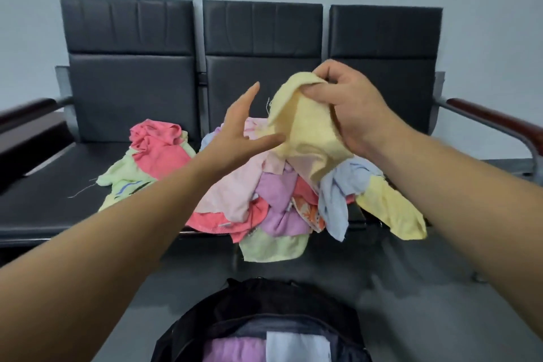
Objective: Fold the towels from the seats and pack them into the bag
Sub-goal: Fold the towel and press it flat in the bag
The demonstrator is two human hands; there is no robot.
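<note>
My right hand (348, 103) pinches the top of a pale yellow towel (305, 132) and holds it up above the middle seat. My left hand (241, 126) is open, fingers straight, its thumb touching the towel's left edge. Below them a pile of towels (276, 203) in pink, purple, blue, yellow and green covers the middle seat and hangs over its front edge. A coral towel on a green one (155, 153) lies on the left seat. The black bag (264, 320) stands open on the floor at the bottom, with a purple and a white folded towel inside.
A row of three black padded seats (129, 91) stands against a grey wall, with dark wooden armrests at the far left (26, 110) and far right (496, 120). Grey floor lies between the seats and the bag.
</note>
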